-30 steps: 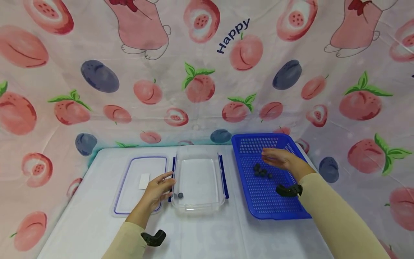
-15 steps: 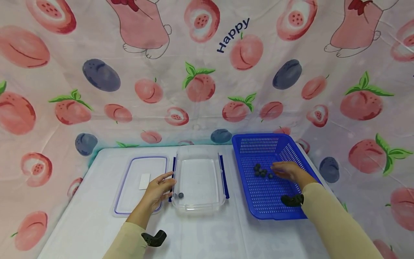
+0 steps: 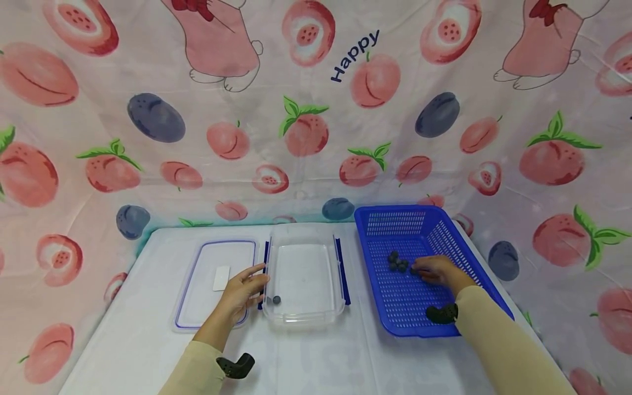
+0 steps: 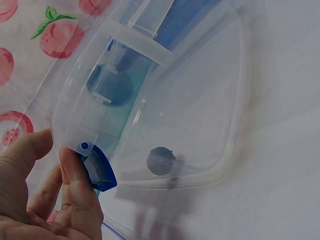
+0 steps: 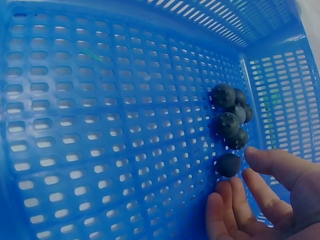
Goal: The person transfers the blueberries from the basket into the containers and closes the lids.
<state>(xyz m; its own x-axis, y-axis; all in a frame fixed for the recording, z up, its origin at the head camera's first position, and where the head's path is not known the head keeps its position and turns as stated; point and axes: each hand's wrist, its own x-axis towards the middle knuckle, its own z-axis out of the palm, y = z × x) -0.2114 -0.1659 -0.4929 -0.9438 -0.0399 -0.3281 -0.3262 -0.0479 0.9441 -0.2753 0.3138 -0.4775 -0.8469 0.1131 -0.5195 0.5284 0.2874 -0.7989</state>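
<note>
The clear lid (image 3: 207,274) with its blue seal lies flat on the counter (image 3: 316,365), just beside the left hand (image 3: 239,293), so a sideways slip of that wrist could shove it. The left hand's fingers are loosely spread, not clenched, touching the near-left side of the clear container (image 3: 303,317) at the blue latch (image 4: 102,172). A push there might slide the container or make the latch swing, as a light plastic box probably gives little resistance. One berry (image 3: 276,299) rests inside, near that same corner; being round, it would likely roll if the container were jolted. The container's top is uncovered, while the right-hand latch (image 3: 342,271) juts outward and could catch a passing sleeve.

A strip of counter separates container and blue basket (image 3: 419,332), leaving room to cross, provided a hand clears both rims. Inside the basket sits a berry cluster (image 5: 232,117), with a lone berry (image 5: 228,165) just beside it. The right hand (image 3: 441,271) has its fingers parted around that lone one, not closed. An off-centre pinch could shoot it into the cluster; squeezing too hard could bruise it. The basket's right wall stands close behind the knuckles, so space is tighter there than leftward.
</note>
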